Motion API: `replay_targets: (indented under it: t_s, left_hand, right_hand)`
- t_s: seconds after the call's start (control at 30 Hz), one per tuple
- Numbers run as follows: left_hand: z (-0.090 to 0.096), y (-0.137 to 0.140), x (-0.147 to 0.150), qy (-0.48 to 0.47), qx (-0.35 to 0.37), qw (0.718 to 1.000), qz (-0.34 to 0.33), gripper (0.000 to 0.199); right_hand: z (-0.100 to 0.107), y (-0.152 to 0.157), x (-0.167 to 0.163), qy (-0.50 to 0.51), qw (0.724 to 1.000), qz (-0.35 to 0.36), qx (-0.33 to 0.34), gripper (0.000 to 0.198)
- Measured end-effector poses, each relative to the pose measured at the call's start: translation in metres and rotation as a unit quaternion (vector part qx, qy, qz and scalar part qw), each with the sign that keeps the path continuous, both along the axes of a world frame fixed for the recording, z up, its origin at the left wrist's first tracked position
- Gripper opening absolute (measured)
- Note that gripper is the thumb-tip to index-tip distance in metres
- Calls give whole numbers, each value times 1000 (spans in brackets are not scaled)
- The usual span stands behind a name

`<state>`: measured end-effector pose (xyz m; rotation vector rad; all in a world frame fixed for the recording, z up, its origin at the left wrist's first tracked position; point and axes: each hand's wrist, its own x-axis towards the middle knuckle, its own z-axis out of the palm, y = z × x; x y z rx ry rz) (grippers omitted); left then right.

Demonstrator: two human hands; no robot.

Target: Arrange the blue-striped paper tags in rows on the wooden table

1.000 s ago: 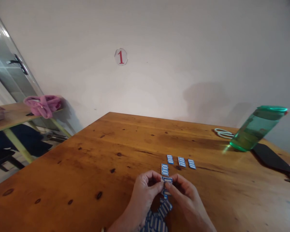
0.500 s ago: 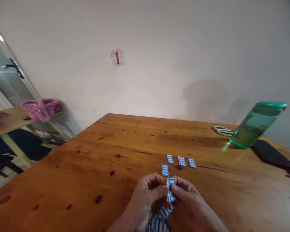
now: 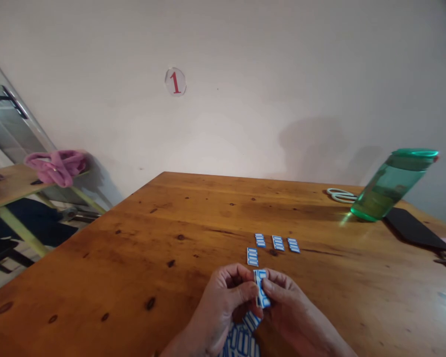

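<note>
A small flat blue-and-white piece (image 3: 261, 293), like a striped card or label strip, is held upright between both hands. My left hand (image 3: 225, 297) pinches its left edge between thumb and fingers. On its right side, my right hand (image 3: 288, 300) has its thumb pressed on the face. Just beyond the hands lies a similar striped piece (image 3: 252, 256). A pile of such pieces (image 3: 241, 342) sits under and in front of my wrists, partly hidden by my left hand, with a tilted piece (image 3: 251, 321) at its upper edge.
Farther out, three more striped pieces (image 3: 278, 242) lie in a row on the wooden table (image 3: 96, 258). At right are a green bottle (image 3: 394, 186), a white cable (image 3: 340, 195) and a dark flat object (image 3: 416, 229). A pink cloth (image 3: 57, 167) rests on another table at left.
The whole view has shifted slightly. Both hands keep their grip on the blue-and-white piece, which looks turned a little; the pieces on the table lie as before.
</note>
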<state>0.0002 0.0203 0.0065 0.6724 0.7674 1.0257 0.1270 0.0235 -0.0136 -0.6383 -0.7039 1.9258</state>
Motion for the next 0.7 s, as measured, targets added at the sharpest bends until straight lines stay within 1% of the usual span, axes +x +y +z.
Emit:
replay_targets:
  t_s: [0.13,0.37,0.57,0.63,0.7]
  left_hand:
    - [1,0,0,5,3,1000,-4,27]
    - [-2,4,0,5,2,1000,-13,36]
    - [1,1,-1,14,8,1000,-21,29]
    - [2,0,0,31,17,999,-6,28]
    - [2,0,0,74,46,996,22,26]
  right_hand:
    - [-1,1,0,13,1000,13,1,17]
    - [-2,1,0,13,1000,6,-17,19]
    - [-3,-1,-1,9,1000,0,-11,20]
    - [-3,-1,-2,2,1000,-9,-9,19]
    - [-2,-1,-1,-16,999,-35,-4,17]
